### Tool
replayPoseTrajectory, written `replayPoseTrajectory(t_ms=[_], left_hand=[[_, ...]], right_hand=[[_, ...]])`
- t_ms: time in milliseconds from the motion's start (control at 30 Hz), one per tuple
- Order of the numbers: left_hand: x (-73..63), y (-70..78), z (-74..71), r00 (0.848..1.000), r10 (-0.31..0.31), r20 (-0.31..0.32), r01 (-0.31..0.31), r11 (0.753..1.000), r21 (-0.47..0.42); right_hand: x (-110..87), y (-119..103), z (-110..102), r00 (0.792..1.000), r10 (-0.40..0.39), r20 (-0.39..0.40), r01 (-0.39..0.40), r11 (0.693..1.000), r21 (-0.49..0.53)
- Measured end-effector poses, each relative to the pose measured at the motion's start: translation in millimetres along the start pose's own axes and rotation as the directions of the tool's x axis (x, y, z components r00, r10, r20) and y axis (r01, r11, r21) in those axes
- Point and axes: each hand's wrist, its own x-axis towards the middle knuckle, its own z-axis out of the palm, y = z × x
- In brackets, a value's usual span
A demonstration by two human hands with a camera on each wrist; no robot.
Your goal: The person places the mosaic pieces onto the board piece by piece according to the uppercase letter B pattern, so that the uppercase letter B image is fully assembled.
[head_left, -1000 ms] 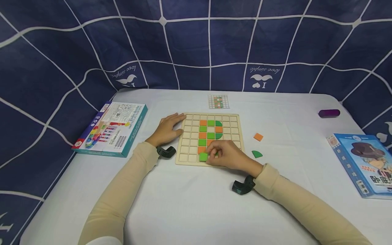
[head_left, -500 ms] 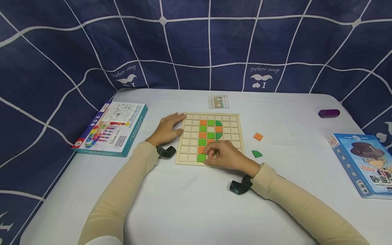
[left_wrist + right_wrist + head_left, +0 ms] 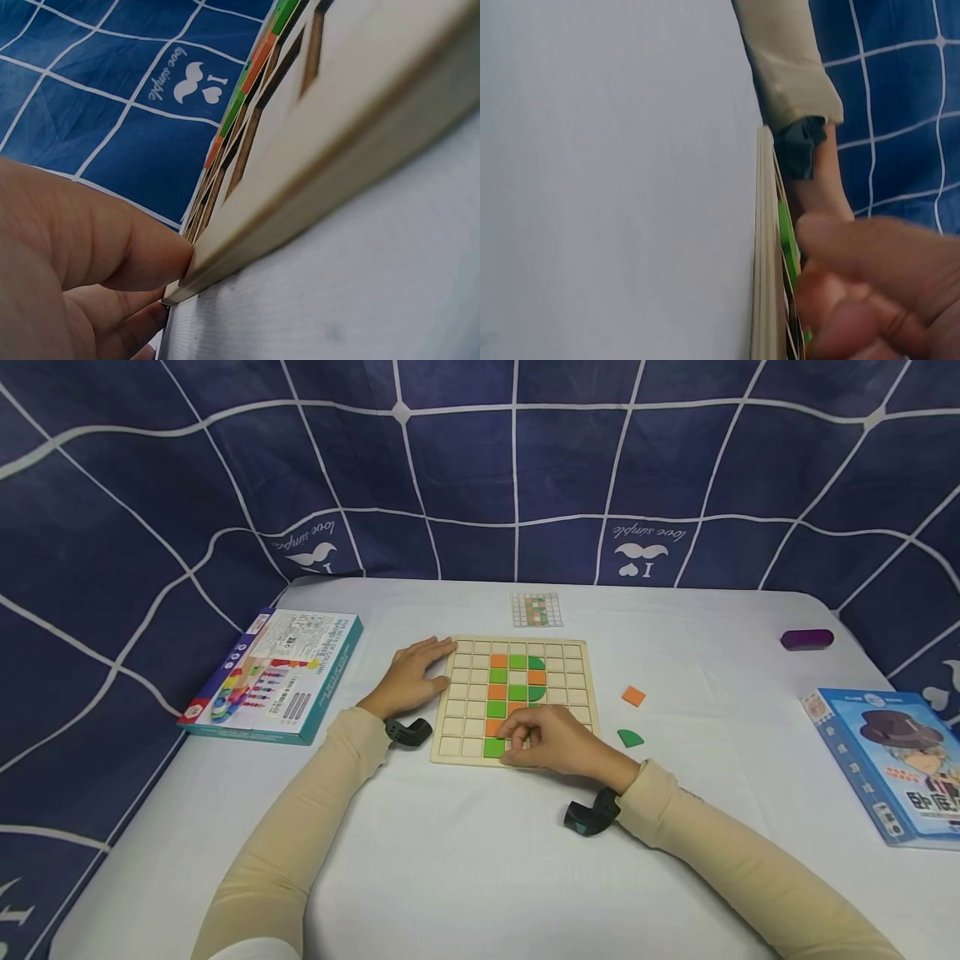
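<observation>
A light wooden grid board [image 3: 453, 727] lies on the white table. Orange and green tiles fill part of its grid; some are quarter rounds. My left hand [image 3: 405, 680] rests at the board's upper left corner with fingers extended. In the left wrist view its thumb [image 3: 154, 255] touches the board's rim. My right hand [image 3: 558, 742] is over the lower middle of the board, its thumb and curled forefinger at the right side of a green square tile [image 3: 493, 747] in the bottom row. The right hand hides the cells beneath it.
To the right of the board lie an orange square tile [image 3: 633, 696] and a green quarter-round tile [image 3: 630, 738]. A pattern card [image 3: 536, 609] lies behind. Boxes stand left [image 3: 277, 677] and right [image 3: 892, 760], with a purple object [image 3: 807, 639] far right.
My right hand has moved slightly left and lowered the green square tile, which was raised and tilted, into its bottom-row cell. In the last half second both hands have stayed put.
</observation>
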Motion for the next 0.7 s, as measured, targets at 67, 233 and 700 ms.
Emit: replayPoseTrajectory(t_ms=[67,233,700], left_hand=[[0.1,-0.1,0.3,1.0,0.001,0.001,-0.001,1.0,0.0],[0.0,0.0,0.2,1.0,0.001,-0.001,-0.001,1.0,0.004],[-0.2,0.7,0.4,1.0,0.009,-0.007,-0.009,1.0,0.008]], right_hand=[[-0.4,1,-3,1.0,0.017,0.012,-0.018,0.998,0.053],[-1.9,2,-15,0.998,0.032,0.048,-0.04,0.981,0.192],[-14.4,23,-84,0.966,0.249,-0.062,-0.212,0.91,0.357]])
